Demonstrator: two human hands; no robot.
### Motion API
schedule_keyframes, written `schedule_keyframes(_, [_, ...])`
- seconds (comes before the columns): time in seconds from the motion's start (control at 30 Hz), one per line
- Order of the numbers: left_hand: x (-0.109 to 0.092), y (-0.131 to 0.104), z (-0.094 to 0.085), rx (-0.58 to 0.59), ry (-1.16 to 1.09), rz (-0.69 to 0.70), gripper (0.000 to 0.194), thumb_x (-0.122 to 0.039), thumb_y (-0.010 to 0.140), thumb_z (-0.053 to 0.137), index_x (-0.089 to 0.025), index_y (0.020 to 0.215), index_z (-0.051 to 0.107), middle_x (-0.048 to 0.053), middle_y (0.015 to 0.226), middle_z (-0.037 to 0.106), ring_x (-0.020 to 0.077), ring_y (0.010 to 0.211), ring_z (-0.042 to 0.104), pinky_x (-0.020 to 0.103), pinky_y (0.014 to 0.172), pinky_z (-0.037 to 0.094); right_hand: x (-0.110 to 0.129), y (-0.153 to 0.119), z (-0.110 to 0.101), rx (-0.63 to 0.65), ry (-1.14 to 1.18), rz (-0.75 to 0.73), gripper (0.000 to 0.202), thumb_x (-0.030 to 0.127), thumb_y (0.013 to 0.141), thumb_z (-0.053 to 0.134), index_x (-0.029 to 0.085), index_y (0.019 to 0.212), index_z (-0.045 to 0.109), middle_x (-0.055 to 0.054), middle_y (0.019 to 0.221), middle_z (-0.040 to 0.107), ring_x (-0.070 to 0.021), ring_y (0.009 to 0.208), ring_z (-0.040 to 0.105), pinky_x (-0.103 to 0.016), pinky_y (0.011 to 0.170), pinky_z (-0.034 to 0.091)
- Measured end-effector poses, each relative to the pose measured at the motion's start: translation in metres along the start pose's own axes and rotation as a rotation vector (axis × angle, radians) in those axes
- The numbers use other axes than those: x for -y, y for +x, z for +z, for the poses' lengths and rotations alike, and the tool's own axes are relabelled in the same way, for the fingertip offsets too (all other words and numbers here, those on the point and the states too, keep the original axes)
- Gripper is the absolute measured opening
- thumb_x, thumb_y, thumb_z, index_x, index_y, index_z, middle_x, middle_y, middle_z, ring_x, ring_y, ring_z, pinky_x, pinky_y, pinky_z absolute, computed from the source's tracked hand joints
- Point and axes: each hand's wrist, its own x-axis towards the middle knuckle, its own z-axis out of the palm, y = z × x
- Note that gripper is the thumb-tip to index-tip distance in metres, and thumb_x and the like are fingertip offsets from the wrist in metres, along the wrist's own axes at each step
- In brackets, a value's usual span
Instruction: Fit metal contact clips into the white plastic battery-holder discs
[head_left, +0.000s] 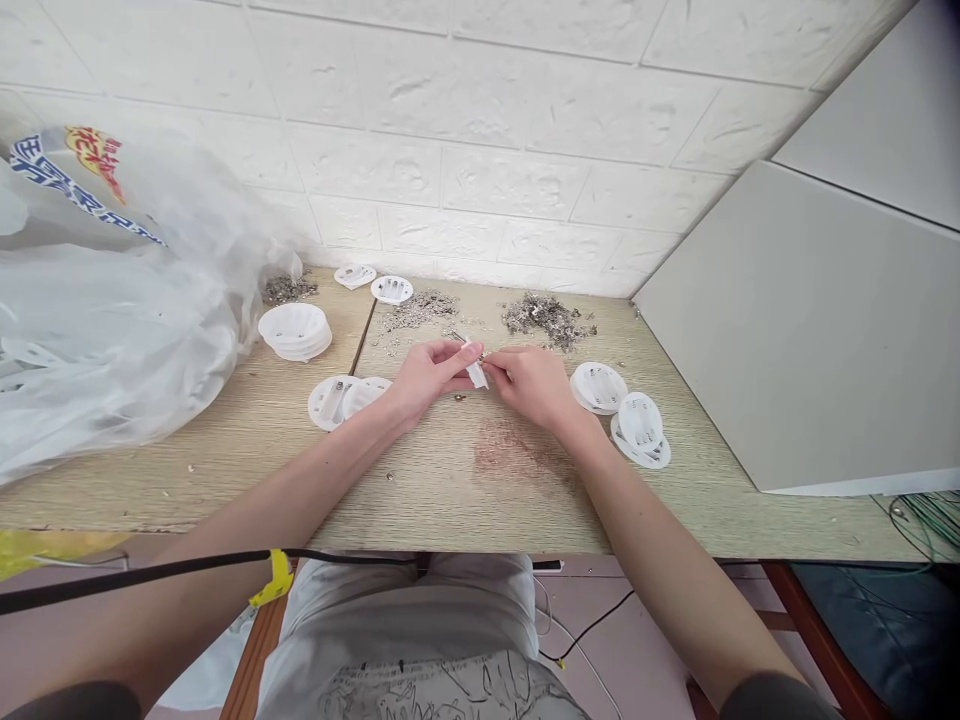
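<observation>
Above the middle of the table, my left hand is closed on a small white plastic battery holder, tilted nearly on edge between thumb and fingers. My right hand meets it from the right, its fingertips pinched at the holder's edge. Whatever those fingertips grip is too small to make out. Behind my hands lie two heaps of tiny metal pieces, a lighter heap on the left and a darker heap on the right. Round white holders with metal contacts rest by my right wrist, and others lie beside my left forearm.
A stack of white round holders stands at the left, near a large clear plastic bag. Two more holders lie by the white wall. A grey panel leans at the right. A black cable crosses below the table edge.
</observation>
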Motion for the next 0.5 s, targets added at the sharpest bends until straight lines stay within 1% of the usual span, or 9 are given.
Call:
schedule_keyframes(0.2, [-0.0006,0.0002,-0.0021,0.024,0.002,0.012,0.046,-0.049,0.063,0.082,-0.01,0.083,0.068,0.007,0.081,0.068,0.0158,0.079,0.064,0.038,0.086,0.053,-0.0008,-0.0008,0.0022,-0.002,-0.029,-0.033,0.031,0.02,0.093,0.043,0.017,0.075,0.068,-0.005,0.075,0.068,-0.0153,0.064,0.05,-0.029,0.055,0.019])
schedule_keyframes(0.5, [-0.0013,-0.0019,-0.0004,0.037,0.039,0.024,0.047,-0.049,0.062,0.082,-0.01,0.084,0.068,0.006,0.081,0.067,0.0152,0.078,0.063,0.036,0.083,0.052,-0.0008,-0.0014,-0.0044,0.046,-0.102,-0.084,0.032,0.02,0.094,0.041,0.017,0.078,0.069,-0.006,0.075,0.067,-0.0141,0.059,0.044,-0.029,0.055,0.017])
